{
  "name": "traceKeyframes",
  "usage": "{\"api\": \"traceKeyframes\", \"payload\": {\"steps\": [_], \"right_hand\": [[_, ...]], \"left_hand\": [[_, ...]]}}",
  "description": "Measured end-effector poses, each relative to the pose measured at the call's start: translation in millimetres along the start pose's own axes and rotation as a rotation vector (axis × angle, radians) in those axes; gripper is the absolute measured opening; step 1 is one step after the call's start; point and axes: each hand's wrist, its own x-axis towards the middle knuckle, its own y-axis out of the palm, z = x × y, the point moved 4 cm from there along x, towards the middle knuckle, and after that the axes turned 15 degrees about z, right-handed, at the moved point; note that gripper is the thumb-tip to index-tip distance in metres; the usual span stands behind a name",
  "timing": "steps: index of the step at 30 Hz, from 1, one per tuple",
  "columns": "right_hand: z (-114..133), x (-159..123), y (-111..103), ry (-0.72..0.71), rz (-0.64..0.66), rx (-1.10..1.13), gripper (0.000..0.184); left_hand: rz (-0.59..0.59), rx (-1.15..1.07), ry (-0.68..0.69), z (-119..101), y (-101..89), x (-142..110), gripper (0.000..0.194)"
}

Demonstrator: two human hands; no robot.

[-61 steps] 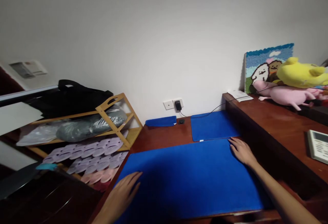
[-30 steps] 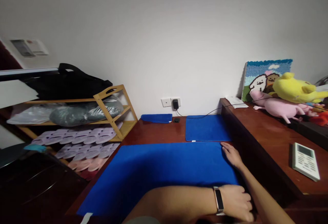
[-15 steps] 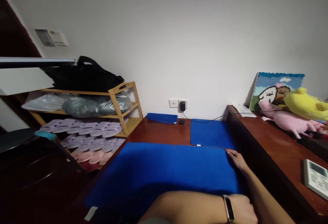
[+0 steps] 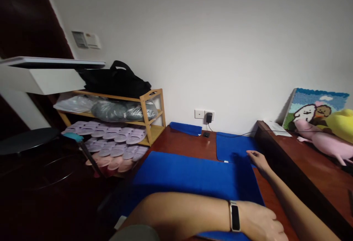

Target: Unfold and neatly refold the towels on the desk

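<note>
A large blue towel lies across the reddish-brown wooden table, with white tags at its near left edge. My right hand is closed in a pinch at its far right corner, which looks raised and throws a dark shadow. My left arm crosses low over the towel and wears a wristband. Curled at the near right corner, my left hand appears to grip the towel's edge, though its fingertips are hidden. Behind lies a smaller blue towel, and a folded blue towel sits by the wall.
Left of the table stands a wooden rack holding slippers, wrapped bundles and a black bag. A black stool is farther left. A plugged-in adapter trails a cable. Plush toys lie on the raised right ledge.
My left hand has crossed from the towel's left side to its near right corner. My right hand has closed and lifted, and the towel's right edge has shifted left, baring wood. The view has turned left.
</note>
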Motion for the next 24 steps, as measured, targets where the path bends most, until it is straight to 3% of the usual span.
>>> {"api": "traceKeyframes", "payload": {"steps": [3, 6, 8, 11, 14, 18, 21, 24], "right_hand": [[52, 9, 48, -0.070, 0.120, 0.052, 0.052], [101, 20, 111, -0.135, 0.255, 0.067, 0.056], [129, 27, 160, -0.174, 0.334, 0.050, 0.054], [165, 37, 242, -0.230, 0.441, -0.007, 0.048], [191, 43, 326, -0.289, 0.535, -0.116, 0.043], [206, 44, 426, -0.363, 0.631, -0.353, 0.024], [202, 42, 483, -0.416, 0.690, -0.535, 0.015], [188, 41, 518, -0.459, 0.720, -0.681, 0.019]], "left_hand": [[-0.034, 0.032, -0.102, 11, -63.7, -62, 0.023], [0.011, 0.107, -0.237, 6, -124.2, -143, 0.023], [0.102, 0.138, -0.374, -9, -153.1, -202, 0.017], [0.204, 0.148, -0.595, -49, -177.2, -286, 0.009], [0.238, 0.113, -0.839, -98, -181.1, -355, 0.015], [0.253, 0.055, -1.096, -157, -163.4, -423, 0.023], [0.240, 0.036, -1.225, -192, -138.5, -457, 0.029], [0.160, 0.043, -1.336, -216, -110.7, -477, 0.032]]}}
